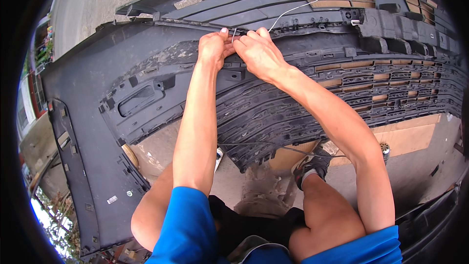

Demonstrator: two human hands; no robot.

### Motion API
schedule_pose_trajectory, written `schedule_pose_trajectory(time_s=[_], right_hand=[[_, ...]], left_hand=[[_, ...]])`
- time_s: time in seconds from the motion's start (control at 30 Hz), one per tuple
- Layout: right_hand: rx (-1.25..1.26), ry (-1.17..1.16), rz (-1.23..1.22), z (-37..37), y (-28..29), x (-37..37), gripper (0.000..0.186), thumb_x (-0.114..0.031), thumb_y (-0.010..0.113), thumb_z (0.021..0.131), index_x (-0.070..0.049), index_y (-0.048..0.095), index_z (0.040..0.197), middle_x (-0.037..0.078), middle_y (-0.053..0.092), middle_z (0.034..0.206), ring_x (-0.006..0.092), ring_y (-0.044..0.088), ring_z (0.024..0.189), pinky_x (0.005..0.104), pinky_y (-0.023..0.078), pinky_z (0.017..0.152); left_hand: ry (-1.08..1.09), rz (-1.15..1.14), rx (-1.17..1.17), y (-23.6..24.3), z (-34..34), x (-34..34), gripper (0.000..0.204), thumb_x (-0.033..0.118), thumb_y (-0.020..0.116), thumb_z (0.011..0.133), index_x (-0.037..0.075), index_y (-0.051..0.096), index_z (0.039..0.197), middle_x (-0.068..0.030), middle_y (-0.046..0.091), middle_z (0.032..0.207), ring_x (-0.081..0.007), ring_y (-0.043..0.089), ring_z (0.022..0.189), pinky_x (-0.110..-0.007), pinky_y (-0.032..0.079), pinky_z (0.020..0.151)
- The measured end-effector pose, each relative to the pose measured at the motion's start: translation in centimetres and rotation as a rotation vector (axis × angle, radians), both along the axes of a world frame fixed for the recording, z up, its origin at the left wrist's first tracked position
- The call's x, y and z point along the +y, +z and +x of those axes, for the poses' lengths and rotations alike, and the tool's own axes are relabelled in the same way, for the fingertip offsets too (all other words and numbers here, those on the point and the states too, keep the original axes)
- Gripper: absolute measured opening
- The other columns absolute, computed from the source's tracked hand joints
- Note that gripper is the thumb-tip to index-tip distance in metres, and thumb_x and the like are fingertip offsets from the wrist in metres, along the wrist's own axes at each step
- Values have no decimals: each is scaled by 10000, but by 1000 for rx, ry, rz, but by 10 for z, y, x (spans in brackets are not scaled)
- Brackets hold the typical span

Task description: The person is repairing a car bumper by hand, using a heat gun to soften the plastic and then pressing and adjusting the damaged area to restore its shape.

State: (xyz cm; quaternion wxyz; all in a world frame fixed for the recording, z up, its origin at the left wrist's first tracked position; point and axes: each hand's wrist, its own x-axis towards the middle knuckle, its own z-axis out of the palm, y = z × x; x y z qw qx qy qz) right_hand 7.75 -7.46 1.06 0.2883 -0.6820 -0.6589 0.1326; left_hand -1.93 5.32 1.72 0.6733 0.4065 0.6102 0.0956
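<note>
A large black plastic car bumper (117, 54) lies before me with its ribbed inner side up. Both hands meet over a long seam near its upper middle. A thin white wire (293, 10) runs from the upper right down to my right hand (256, 51), whose fingers are closed on it. A short end of the wire stands up between the two hands. My left hand (213, 48) is beside it, fingers bent toward the seam and thumb raised; its fingertips are partly hidden, and what they pinch does not show clearly.
Cardboard sheets (408, 134) lie under the bumper's slatted grille (381, 83). A black cable (278, 145) crosses near my shoe (312, 166). A small round can (385, 150) stands at the right. Another dark panel (430, 220) lies at the lower right.
</note>
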Motion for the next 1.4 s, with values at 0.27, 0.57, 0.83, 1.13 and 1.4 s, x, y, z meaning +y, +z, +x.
schedule_pose_trajectory(time_s=[0.27, 0.57, 0.83, 1.13, 1.4], right_hand=[[35, 65, -23, -1, 2, 3, 99, -90, 526, 837, -74, 622, 820, 73, 626, 850, 228, 561, 909, 382, 371, 875], [33, 60, 57, 2, -3, 14, 54, -25, 565, 780, -68, 584, 807, 69, 602, 805, 230, 553, 832, 369, 371, 811], [-60, 33, 1, -2, -3, 12, 73, -85, 552, 817, -70, 620, 841, 67, 637, 829, 217, 582, 870, 381, 379, 847], [-170, 19, -9, 0, 1, 10, 63, -67, 571, 807, -64, 597, 864, 50, 603, 844, 212, 572, 912, 415, 387, 931], [-128, -96, 130, 11, 7, 2, 128, -139, 628, 814, -77, 613, 925, 56, 599, 946, 237, 557, 979, 427, 384, 941]], left_hand=[[-23, 1, 55, 6, 3, -2, 255, 148, 521, 993, -93, 575, 1057, -154, 656, 950, -220, 658, 818, -354, 569, 740], [-12, 22, 52, 2, 1, -3, 219, 169, 550, 987, -42, 605, 961, -84, 633, 876, -157, 605, 724, -301, 530, 661], [-31, -5, 4, 3, -1, -3, 215, 173, 524, 999, -31, 592, 998, -85, 634, 920, -167, 621, 777, -313, 538, 702], [-11, -46, -70, 5, -2, -1, 247, 160, 500, 1004, -76, 572, 1017, -147, 636, 954, -223, 648, 812, -382, 553, 715], [-44, -90, -111, 3, -2, 1, 175, 63, 480, 977, -90, 559, 1010, -194, 640, 973, -257, 662, 826, -378, 561, 717]])
